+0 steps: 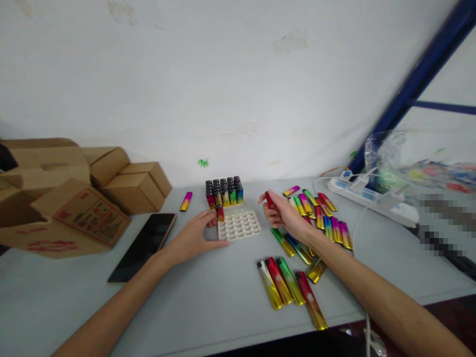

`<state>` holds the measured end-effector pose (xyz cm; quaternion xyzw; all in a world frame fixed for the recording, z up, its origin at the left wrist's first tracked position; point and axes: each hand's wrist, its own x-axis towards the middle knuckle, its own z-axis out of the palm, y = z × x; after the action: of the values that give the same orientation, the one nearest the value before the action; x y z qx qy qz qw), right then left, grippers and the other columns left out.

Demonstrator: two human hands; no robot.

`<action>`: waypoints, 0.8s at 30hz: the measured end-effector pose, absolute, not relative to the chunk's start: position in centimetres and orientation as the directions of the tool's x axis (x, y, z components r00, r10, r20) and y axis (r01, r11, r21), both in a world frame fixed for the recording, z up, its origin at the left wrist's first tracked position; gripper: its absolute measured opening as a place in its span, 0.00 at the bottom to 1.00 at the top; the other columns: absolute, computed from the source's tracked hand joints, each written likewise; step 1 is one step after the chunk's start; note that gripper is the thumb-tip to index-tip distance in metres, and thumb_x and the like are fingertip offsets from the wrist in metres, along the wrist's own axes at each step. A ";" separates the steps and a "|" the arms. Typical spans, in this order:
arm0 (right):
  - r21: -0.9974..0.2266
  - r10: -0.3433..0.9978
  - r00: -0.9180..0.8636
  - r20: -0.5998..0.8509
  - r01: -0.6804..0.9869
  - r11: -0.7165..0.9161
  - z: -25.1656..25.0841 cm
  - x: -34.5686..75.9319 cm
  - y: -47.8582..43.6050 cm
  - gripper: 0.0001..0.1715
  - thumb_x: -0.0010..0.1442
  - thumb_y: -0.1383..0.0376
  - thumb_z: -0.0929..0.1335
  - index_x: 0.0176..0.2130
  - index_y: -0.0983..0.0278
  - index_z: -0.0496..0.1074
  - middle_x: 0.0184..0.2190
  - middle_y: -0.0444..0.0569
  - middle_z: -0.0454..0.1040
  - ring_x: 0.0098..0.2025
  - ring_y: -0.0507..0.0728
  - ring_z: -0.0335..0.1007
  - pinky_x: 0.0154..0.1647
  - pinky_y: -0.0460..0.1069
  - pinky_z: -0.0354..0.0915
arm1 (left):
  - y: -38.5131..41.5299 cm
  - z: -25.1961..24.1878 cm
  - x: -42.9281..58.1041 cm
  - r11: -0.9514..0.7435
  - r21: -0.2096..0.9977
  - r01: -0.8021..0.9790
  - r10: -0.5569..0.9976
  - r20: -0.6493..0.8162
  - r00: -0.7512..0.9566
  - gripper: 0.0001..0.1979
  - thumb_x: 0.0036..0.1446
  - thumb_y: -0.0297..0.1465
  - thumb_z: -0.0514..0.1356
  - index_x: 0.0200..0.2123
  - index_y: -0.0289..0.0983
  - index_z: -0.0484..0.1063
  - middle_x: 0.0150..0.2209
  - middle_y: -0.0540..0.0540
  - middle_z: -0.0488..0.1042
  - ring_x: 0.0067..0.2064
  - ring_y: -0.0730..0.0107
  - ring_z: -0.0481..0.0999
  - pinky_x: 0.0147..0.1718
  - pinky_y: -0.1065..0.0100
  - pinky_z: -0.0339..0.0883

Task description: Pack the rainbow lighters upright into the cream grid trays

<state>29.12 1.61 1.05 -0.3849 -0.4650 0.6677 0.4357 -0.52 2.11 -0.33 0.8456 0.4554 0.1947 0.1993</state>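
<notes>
A white tray (240, 226) with rows of slots lies on the grey table. My left hand (197, 235) grips it at its left side, thumb along the front edge and fingers at the back left corner. One red and gold lighter (220, 213) stands upright in that corner, beside my fingers. To the right of the tray, raised over the table, my right hand (284, 215) is closed around a red lighter (270, 200); its lower part is hidden by the fingers. Behind the tray, a block of upright lighters with black tops (224, 192) stands in rows.
Loose shiny lighters (327, 218) lie spread around my right forearm, several more nearer the front (282, 282). A single lighter (186, 201) lies at the back left. A dark tablet (145, 245) and cardboard boxes (74, 198) are left. A power strip (372, 201) with cables stands right.
</notes>
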 end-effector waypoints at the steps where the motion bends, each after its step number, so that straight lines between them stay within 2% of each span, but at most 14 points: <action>1: -0.963 0.947 -0.301 -0.113 -0.201 -0.179 1.0 29.1 1.6 0.35 0.59 0.33 0.70 0.33 0.60 0.65 0.20 0.32 0.47 0.19 0.46 0.36 0.19 0.43 0.35 | 2.1 -0.3 -0.5 -0.505 0.516 0.692 0.848 0.148 0.509 0.25 0.53 0.52 0.71 0.41 0.40 0.72 0.41 0.46 0.74 0.42 0.56 0.75 0.44 0.61 0.71; 3: -0.975 0.965 -0.249 -0.083 -0.180 -0.131 0.8 29.0 1.7 0.38 0.58 0.31 0.68 0.26 0.60 0.59 0.19 0.33 0.45 0.19 0.46 0.35 0.19 0.43 0.34 | 2.1 -0.4 -0.6 -0.502 0.518 0.693 0.850 0.147 0.506 0.24 0.53 0.52 0.72 0.40 0.40 0.71 0.41 0.46 0.74 0.42 0.56 0.76 0.44 0.61 0.71; 6: -0.980 0.978 -0.209 -0.023 -0.190 -0.064 0.6 28.9 1.7 0.38 0.59 0.32 0.65 0.23 0.59 0.55 0.18 0.34 0.44 0.19 0.47 0.35 0.20 0.44 0.35 | 2.1 -0.5 -0.7 -0.498 0.523 0.692 0.852 0.144 0.504 0.24 0.53 0.52 0.71 0.39 0.40 0.70 0.40 0.46 0.74 0.42 0.56 0.75 0.44 0.61 0.70; 12: -0.981 0.986 -0.164 -0.030 -0.183 -0.060 0.5 28.6 1.7 0.28 0.61 0.46 0.60 0.18 0.57 0.52 0.15 0.36 0.43 0.18 0.48 0.33 0.18 0.47 0.35 | 2.3 -0.8 -0.8 -0.500 0.523 0.691 0.850 0.144 0.506 0.25 0.53 0.53 0.71 0.40 0.40 0.71 0.40 0.47 0.73 0.42 0.57 0.75 0.45 0.61 0.70; 19: -0.988 0.993 -0.115 0.005 -0.152 -0.012 0.8 28.6 1.4 0.25 0.61 0.52 0.59 0.17 0.57 0.53 0.15 0.37 0.45 0.18 0.49 0.35 0.18 0.47 0.36 | 2.2 -0.8 -0.7 -0.495 0.525 0.693 0.853 0.142 0.502 0.25 0.52 0.52 0.71 0.41 0.39 0.71 0.41 0.47 0.74 0.43 0.57 0.75 0.45 0.61 0.70; 24: -0.985 0.992 -0.128 -0.015 -0.166 -0.037 0.6 28.7 1.4 0.27 0.63 0.47 0.61 0.19 0.58 0.54 0.16 0.36 0.45 0.18 0.48 0.35 0.19 0.46 0.37 | 2.3 -0.9 -0.7 -0.500 0.518 0.694 0.852 0.153 0.500 0.24 0.52 0.51 0.72 0.39 0.39 0.71 0.40 0.47 0.73 0.42 0.57 0.75 0.44 0.61 0.70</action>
<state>28.65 1.39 0.65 -0.4299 -0.4802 0.5775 0.5011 -0.68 2.25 -0.88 0.8430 0.4585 0.1988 0.1991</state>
